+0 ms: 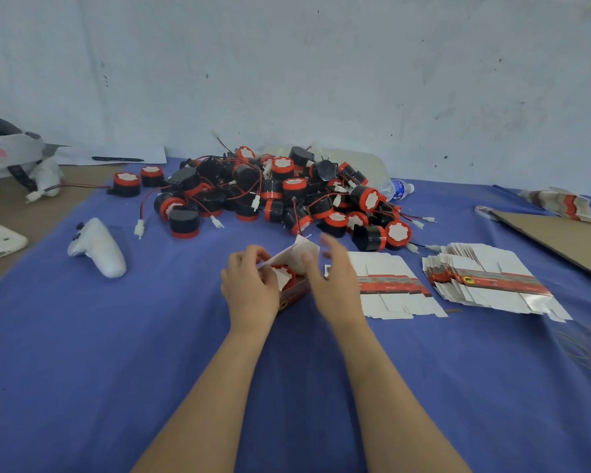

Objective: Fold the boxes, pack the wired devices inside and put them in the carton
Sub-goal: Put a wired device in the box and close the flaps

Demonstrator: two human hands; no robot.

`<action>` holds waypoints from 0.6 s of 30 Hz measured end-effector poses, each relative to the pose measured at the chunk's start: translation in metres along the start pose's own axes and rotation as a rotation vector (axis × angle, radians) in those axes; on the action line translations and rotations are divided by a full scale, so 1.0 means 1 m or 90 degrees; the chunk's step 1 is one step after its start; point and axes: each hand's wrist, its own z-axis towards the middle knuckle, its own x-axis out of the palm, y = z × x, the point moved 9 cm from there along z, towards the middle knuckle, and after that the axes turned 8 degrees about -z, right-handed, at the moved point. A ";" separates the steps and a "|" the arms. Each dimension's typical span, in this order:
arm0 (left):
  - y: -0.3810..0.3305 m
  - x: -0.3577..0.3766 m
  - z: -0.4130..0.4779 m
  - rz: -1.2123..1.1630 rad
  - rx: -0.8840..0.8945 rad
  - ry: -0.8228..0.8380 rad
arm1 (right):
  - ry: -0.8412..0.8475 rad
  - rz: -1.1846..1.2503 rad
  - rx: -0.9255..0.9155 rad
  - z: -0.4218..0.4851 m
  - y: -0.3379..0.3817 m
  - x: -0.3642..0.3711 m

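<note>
Near the centre of the blue cloth (pixel 116 336), the left hand (pixel 253 288) grips a small box (pixel 292 293) holding a wired device (pixel 282 274). The right hand (pixel 331 274), blurred, fingers loosely spread, is at its raised flap (pixel 301 254).

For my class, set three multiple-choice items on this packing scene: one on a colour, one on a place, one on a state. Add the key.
1. What colour rings the black wired devices? A. green B. red C. yellow
2. Where does the white controller lie? A. on the blue cloth, left of the left hand B. atop the wired devices C. on the floor
3. The box that the left hand holds is: A. taped shut B. open, a device inside C. flat
Key: 1 B, red rims show all over the pile; 2 A, it lies alone on the cloth; 3 B, its flap stands up above a red-rimmed device.
</note>
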 end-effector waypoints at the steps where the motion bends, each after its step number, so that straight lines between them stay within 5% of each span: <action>1: -0.002 -0.002 0.000 0.006 0.012 -0.009 | 0.050 0.033 0.025 -0.001 -0.005 0.006; 7: -0.001 -0.002 0.000 -0.059 0.040 0.005 | 0.023 0.103 0.051 0.003 -0.012 0.002; 13: 0.001 -0.011 -0.001 0.009 0.027 -0.084 | -0.004 -0.038 -0.011 -0.003 -0.004 0.008; 18: -0.001 -0.008 0.001 -0.004 0.049 -0.067 | 0.062 -0.015 0.010 -0.005 -0.008 0.019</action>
